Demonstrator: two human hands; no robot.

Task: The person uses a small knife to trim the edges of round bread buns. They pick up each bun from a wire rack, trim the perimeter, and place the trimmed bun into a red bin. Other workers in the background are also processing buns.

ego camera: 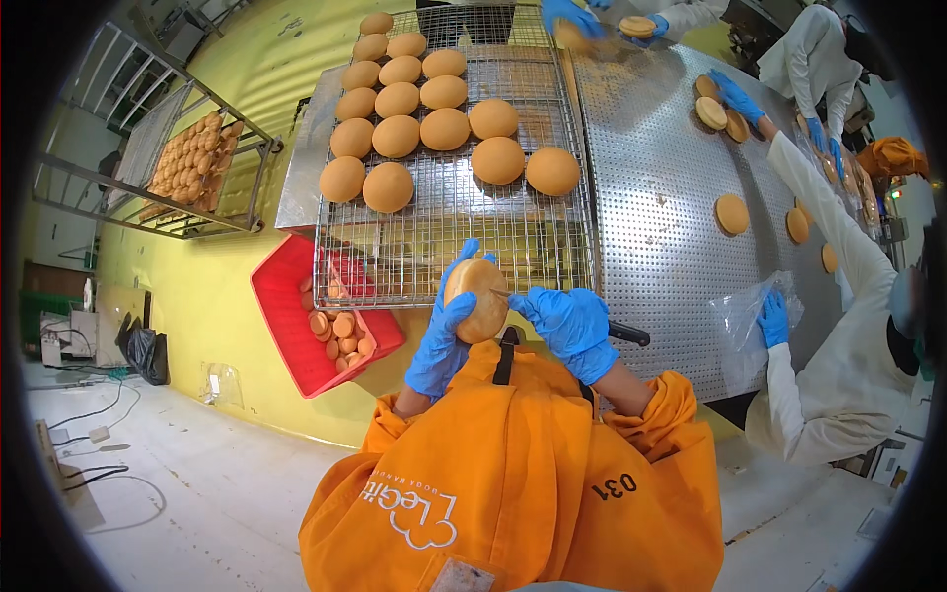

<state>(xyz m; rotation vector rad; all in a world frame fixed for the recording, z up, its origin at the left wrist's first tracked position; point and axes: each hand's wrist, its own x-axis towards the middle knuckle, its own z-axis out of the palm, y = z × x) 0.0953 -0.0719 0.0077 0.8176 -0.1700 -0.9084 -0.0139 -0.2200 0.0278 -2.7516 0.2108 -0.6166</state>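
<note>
My left hand, in a blue glove, holds a round golden bun up on edge, thumb across its near face. The bun is above the near edge of a wire cooling rack. My right hand, also gloved in blue, is closed with its fingertips beside the bun. From them a thin pointed knife tip meets the bun's pale side. A black knife handle sticks out on the hand's other side, in line with the tip; the hand hides what lies between.
Several round buns sit on the rack. A red crate with small round pieces stands below left. Perforated metal table at right carries loose buns and a plastic bag; co-workers' gloved hands work there. A wheeled rack is far left.
</note>
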